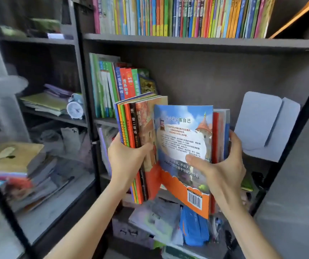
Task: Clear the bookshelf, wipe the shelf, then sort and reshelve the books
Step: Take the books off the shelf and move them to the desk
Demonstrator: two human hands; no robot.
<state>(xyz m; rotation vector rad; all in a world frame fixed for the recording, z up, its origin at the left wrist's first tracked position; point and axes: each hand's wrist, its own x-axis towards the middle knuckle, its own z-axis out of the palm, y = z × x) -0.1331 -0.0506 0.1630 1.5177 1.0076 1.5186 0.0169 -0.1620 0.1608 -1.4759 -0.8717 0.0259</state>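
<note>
The left hand [125, 156] and right hand [222, 165] squeeze a bunch of books [168, 146], near the middle shelf [105, 122]. Thin, slippery covers; grip both sides tight.

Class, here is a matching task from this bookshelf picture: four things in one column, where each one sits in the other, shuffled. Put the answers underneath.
Things
1. alarm clock
2. bookend
3. book with a barcode
4. blue pouch

Places
A. gripped in the right hand
B. right end of the middle shelf
C. on a shelf of the left cabinet
D. low down, beneath the held book

Pairs: 1-C, 2-B, 3-A, 4-D
</note>
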